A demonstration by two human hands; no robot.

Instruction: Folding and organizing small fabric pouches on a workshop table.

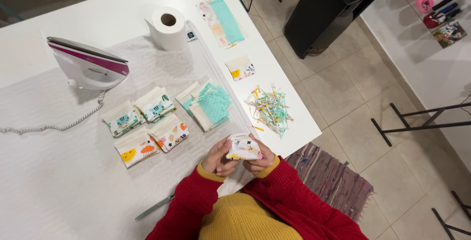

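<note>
Both hands hold a small white printed fabric piece (pixel 244 148) over the table's near edge. My left hand (pixel 218 159) grips its left side and my right hand (pixel 261 159) pinches its right side. Red sleeves over yellow cuffs cover both arms. Several folded printed fabric squares (pixel 147 125) lie on a white cloth (pixel 59 171) just ahead of the hands, with a stack of turquoise dotted pieces (pixel 208 103) beside them.
A white and magenta iron (pixel 88 63) with a corded cable stands at the left. A paper roll (pixel 168 26), a fabric strip (pixel 222 22), one small square (pixel 240 67) and a heap of fabric trimmings (pixel 269 108) sit farther out. Scissors (pixel 154 206) lie near my left elbow. A black bin (pixel 328 9) stands on the floor.
</note>
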